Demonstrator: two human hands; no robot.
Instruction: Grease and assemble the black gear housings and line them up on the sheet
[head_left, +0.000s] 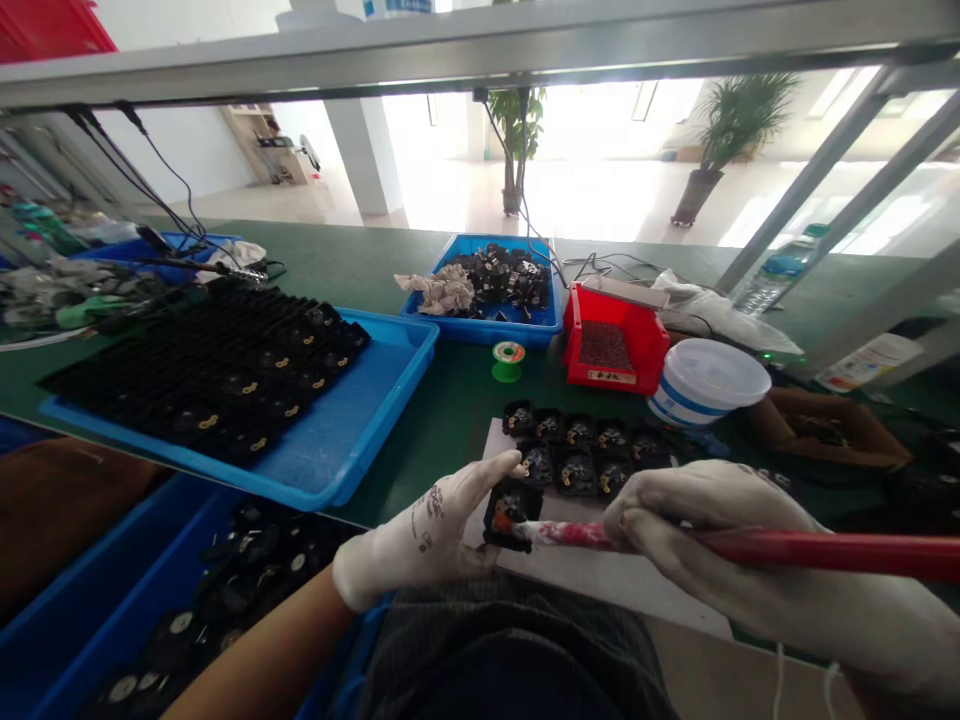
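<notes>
White-gloved right hand (675, 500) grips a long red rod-shaped tool (847, 552), its whitish tip at the square black plastic housing (511, 492) held by the white-gloved left hand (435, 530).

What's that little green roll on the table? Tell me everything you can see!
It's a small spool, and it looks like plastic. The bottom is bright green, and the round top has an orange-and-white label with a hole in the middle. It stands upright on its flat end on the green table, in front of a blue tray and beside a red bin. Only the table seems to touch it. The label's writing is too small to read.
</notes>
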